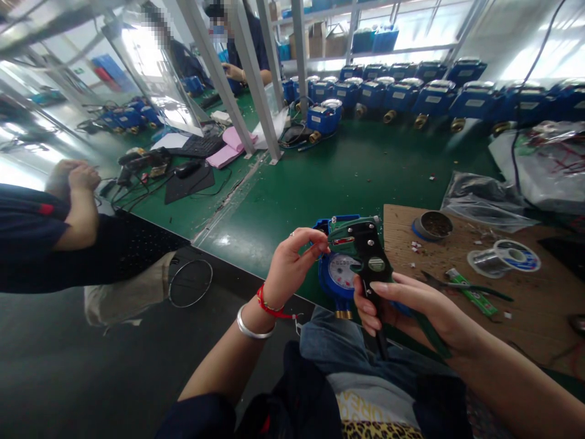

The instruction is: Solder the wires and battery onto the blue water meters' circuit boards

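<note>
In the head view, my right hand (411, 302) is wrapped round the handles of a black and green wire stripper (372, 259). The tool is held over a blue water meter (336, 274) with a round white dial and a brass fitting at its near side. My left hand (297, 253) is closed in a pinch at the side of the stripper's jaws. A thin wire, showing reddish by the jaws, runs from its fingertips; most of it is hidden. The stripper covers part of the meter's dial and its open upper box.
A brown board (429, 262) at right carries a round tin (432, 226), a solder spool (503, 259), pliers (479, 289) and a green-white tube (470, 292). Several blue meters (434, 97) line the bench's back. Metal posts (256, 79) rise left; a co-worker's hands (82, 177) are beyond.
</note>
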`<state>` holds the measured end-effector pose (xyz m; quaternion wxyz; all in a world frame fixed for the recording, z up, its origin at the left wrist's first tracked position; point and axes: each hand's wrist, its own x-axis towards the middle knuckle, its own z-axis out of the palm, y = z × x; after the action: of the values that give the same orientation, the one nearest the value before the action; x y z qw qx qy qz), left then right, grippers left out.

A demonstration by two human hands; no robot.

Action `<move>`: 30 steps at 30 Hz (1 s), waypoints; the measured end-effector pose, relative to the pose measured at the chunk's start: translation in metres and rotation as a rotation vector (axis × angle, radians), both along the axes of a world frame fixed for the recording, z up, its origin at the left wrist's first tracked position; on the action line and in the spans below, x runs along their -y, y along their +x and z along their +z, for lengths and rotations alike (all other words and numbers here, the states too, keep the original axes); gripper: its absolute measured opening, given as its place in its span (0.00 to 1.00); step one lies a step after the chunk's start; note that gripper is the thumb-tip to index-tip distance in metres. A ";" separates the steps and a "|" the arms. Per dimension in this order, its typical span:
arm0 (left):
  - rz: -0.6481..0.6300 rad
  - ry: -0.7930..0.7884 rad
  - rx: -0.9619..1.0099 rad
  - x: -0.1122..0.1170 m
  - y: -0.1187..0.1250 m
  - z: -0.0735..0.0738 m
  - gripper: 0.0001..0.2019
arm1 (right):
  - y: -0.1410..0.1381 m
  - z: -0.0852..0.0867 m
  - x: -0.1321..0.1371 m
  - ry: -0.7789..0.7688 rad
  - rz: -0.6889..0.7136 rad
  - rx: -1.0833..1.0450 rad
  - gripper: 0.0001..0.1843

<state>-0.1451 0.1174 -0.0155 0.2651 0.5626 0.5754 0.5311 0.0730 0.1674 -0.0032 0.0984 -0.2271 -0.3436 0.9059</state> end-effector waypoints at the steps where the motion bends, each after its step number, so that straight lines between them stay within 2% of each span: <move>1: 0.003 0.003 -0.015 0.000 0.000 0.000 0.06 | 0.000 0.000 0.000 0.002 0.000 -0.003 0.13; 14: 0.010 0.022 -0.022 -0.001 0.001 -0.001 0.05 | -0.008 0.005 0.006 0.009 -0.035 0.019 0.13; 25: 0.042 0.014 -0.062 -0.002 0.004 -0.003 0.06 | -0.016 0.001 0.012 -0.023 -0.085 -0.011 0.12; 30: 0.049 0.002 -0.001 0.001 0.004 -0.003 0.07 | -0.010 0.004 0.010 0.016 -0.130 -0.095 0.11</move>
<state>-0.1409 0.1167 -0.0180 0.2514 0.5489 0.5884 0.5378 0.0629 0.1572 0.0012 0.1751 -0.2047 -0.3304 0.9046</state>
